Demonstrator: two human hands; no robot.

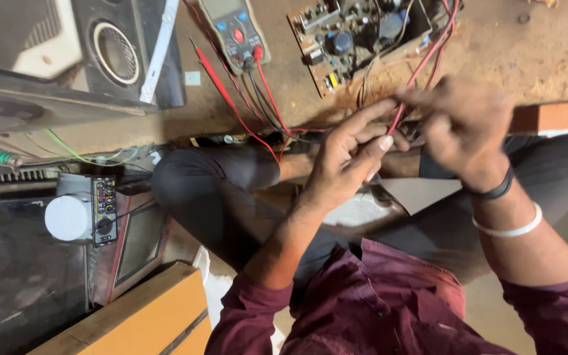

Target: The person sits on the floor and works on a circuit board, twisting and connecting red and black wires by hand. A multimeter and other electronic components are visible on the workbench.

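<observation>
The left hand (350,154) pinches a thin red wire (422,69) between thumb and forefinger, and the right hand (465,121) (blurred) closes its fingertips on the same wire just beside it. The wire runs up and away from both hands to a circuit board (356,39) on the floor. Further left of the left hand lies a multimeter (235,29) with red probe leads (221,85).

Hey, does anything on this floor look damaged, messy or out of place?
Yes. A bare circuit board lies uncased on the dusty floor, with loose red wires trailing to both hands, left hand and right hand. The multimeter lies askew, its leads sprawled. No visible breakage.
</observation>
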